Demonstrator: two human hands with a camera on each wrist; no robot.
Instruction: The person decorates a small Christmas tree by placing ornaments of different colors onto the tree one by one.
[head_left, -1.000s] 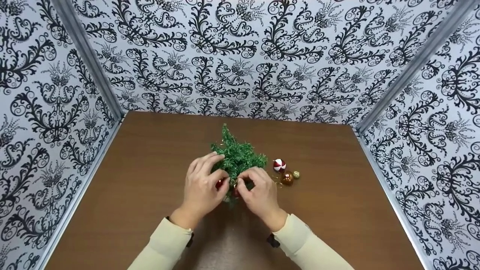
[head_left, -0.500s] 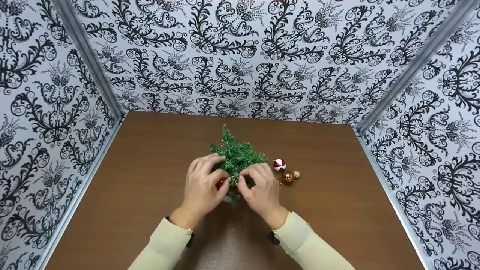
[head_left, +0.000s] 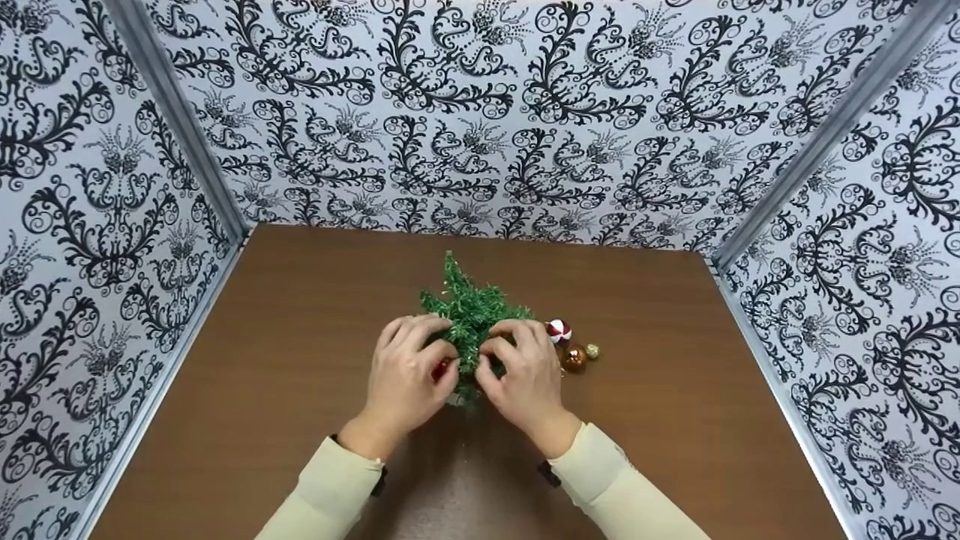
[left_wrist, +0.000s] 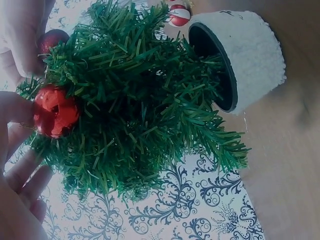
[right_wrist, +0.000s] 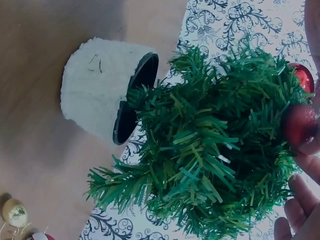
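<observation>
A small artificial Christmas tree [head_left: 480, 307] stands between both hands, its white fuzzy pot [left_wrist: 257, 57] showing in the wrist views. My left hand [head_left: 409, 371] pinches a branch tip with thumb and forefinger, right at the top of a shiny red bauble [left_wrist: 56, 111]. Opposite it, my right hand [head_left: 525, 375] has thumb and forefinger curled at the top of a dark red bauble [right_wrist: 300, 127], which hangs against the branches. The head view hides this bauble almost wholly behind the right hand.
To the right of the tree lie a red-and-white bauble [head_left: 559, 331], a copper-coloured bauble [head_left: 575, 358] and a small gold glittery one [head_left: 593, 351]. They rest on the brown table [head_left: 337, 300]. Patterned walls [head_left: 480, 150] enclose it at the back and sides.
My right hand has shifted slightly right and spread over the tree's side, now overlapping the red-and-white bauble in view. The gold loop at its fingertips no longer shows. The left hand has barely moved.
</observation>
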